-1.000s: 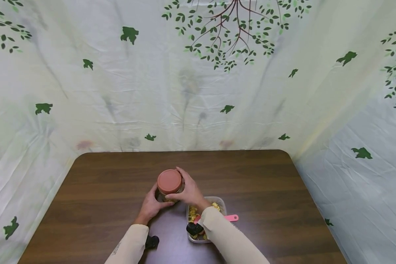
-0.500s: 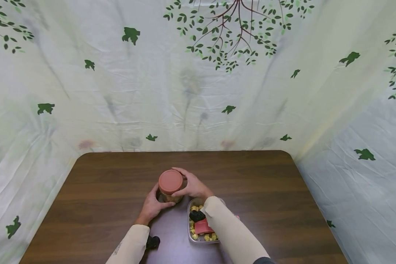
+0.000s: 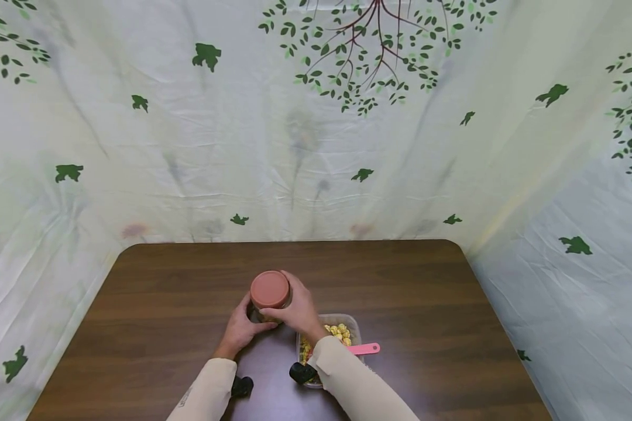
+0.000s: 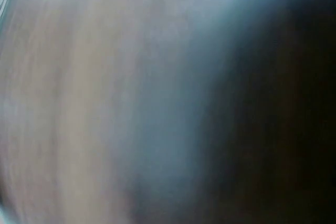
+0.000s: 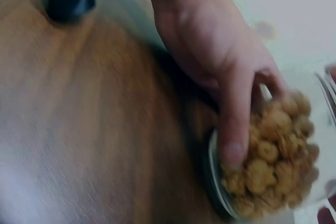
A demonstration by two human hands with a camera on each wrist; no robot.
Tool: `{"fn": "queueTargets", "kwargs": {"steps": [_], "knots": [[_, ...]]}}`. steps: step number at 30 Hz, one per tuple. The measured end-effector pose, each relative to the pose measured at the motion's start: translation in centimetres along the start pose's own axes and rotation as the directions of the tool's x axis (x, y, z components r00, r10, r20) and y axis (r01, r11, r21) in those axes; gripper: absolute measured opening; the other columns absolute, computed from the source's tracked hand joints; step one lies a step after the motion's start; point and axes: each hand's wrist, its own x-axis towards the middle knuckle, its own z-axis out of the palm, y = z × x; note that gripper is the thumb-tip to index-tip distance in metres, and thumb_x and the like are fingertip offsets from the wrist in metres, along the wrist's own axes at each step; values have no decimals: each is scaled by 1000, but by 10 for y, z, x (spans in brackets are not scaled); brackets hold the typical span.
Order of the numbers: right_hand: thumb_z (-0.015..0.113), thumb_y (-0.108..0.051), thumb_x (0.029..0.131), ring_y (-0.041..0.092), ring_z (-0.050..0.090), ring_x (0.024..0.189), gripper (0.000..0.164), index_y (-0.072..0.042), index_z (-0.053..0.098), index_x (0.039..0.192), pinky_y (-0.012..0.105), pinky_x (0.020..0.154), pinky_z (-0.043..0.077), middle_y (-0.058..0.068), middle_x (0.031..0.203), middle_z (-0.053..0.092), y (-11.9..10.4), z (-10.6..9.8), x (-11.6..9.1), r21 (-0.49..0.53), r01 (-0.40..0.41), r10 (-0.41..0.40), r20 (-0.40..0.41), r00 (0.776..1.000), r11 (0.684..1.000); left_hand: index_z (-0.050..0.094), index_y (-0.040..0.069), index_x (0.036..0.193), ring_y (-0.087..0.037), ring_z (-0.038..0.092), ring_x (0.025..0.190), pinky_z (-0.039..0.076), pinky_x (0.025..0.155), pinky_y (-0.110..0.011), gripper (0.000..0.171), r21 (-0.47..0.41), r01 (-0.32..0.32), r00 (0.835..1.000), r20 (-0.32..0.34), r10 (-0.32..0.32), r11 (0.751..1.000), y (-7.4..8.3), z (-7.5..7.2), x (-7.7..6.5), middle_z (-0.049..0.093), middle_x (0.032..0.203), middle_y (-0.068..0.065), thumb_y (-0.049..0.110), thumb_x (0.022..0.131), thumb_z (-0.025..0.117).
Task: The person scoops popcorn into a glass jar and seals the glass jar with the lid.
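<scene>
A clear jar (image 5: 273, 161) with yellowish popcorn-like pieces inside stands on the table, topped by a round pinkish-red lid (image 3: 270, 289). My left hand (image 3: 240, 328) grips the jar's body low on its left side, with the thumb across the front, as the right wrist view also shows. My right hand (image 3: 298, 307) holds the lid's rim from the right, thumb in front and fingers behind. Only bits of that hand's fingertips show at the right edge of the right wrist view. The left wrist view is a close blur.
Just right of the jar, partly under my right forearm, sits a clear plastic container (image 3: 350, 320) of similar yellow pieces. A pink handle (image 3: 366, 349) sticks out over its right side. The brown wooden table (image 3: 189, 280) ends at a printed white cloth (image 3: 295, 146) behind.
Half a second ago my right wrist was swung outward to the right; now it has turned back in toward the left, its fingers on the lid. The left hand and jar stay nearly in place.
</scene>
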Motion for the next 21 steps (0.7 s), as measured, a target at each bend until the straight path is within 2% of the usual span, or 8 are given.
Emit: {"fn": "queueTargets", "kwargs": {"steps": [3, 6, 11, 14, 17, 21], "knots": [[87, -34, 69, 23, 51, 123, 93, -12, 38, 146, 47, 101, 43, 7, 139, 50, -4, 4, -5, -5, -20, 20, -38, 999, 1000, 41, 10, 142, -33, 35, 136, 23, 113, -53, 96, 11, 13, 1000, -3, -13, 1000, 0, 0, 0, 45, 144, -18, 14, 61, 92], [87, -36, 69, 25, 48, 127, 99, -11, 33, 148, 50, 103, 41, 9, 143, 46, -5, 4, -7, -3, -31, 31, -27, 999, 1000, 41, 10, 143, -34, 35, 137, 24, 113, -53, 97, 22, 27, 1000, -1, -27, 999, 1, 0, 1, 45, 144, -18, 15, 61, 92], [89, -28, 68, 21, 43, 131, 108, -16, 23, 153, 48, 107, 36, 4, 148, 39, 2, -9, 2, 93, -12, 1, 114, 993, 996, 40, 12, 143, -34, 36, 136, 24, 112, -54, 97, 38, 29, 1000, 4, -29, 999, 1, 0, 1, 45, 144, -18, 19, 61, 92], [88, -20, 70, 20, 43, 129, 105, -20, 24, 153, 51, 107, 34, 0, 149, 38, 6, -22, 13, 129, 14, -43, 225, 973, 992, 42, 11, 141, -34, 38, 135, 25, 112, -54, 96, 44, 18, 1000, -3, -18, 999, 1, 0, 1, 47, 142, -18, 18, 60, 93], [86, -17, 72, 20, 44, 128, 100, -22, 26, 153, 54, 106, 35, -3, 150, 37, 8, -32, 24, 110, 40, -74, 325, 943, 993, 42, 10, 141, -34, 39, 134, 26, 112, -54, 96, 45, 15, 1000, -5, -15, 999, 1, 0, 0, 48, 141, -18, 17, 59, 93], [84, -14, 74, 21, 46, 126, 93, -20, 32, 151, 53, 105, 36, -1, 149, 41, 11, -38, 33, 85, 80, -108, 405, 908, 993, 41, 10, 141, -34, 39, 134, 26, 112, -54, 97, 43, 20, 1000, -5, -20, 999, 0, 0, -1, 47, 142, -18, 17, 59, 93]]}}
